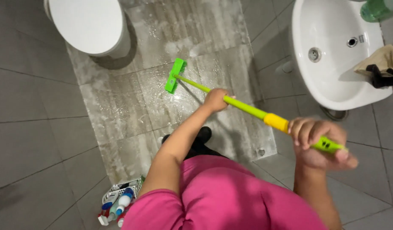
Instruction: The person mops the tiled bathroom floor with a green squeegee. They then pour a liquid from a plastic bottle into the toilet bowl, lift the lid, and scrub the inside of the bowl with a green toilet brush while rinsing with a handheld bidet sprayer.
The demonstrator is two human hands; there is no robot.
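Observation:
A green scrub brush [175,75] on a long green handle with a yellow collar [276,122] rests its head on the wet, soapy floor tiles [162,106] in front of a white toilet [88,25]. My left hand [216,100] grips the handle partway down. My right hand [320,142] is closed round the handle's top end, just past the yellow collar. I wear a pink top, and a dark shoe [201,137] shows below my left arm.
A white washbasin [332,55] hangs at the upper right with a tan cloth [381,61] and a black object on its rim, and a green bottle [377,9] above. A white basket of cleaning bottles [120,200] stands at the lower left. Grey tiled walls surround the floor.

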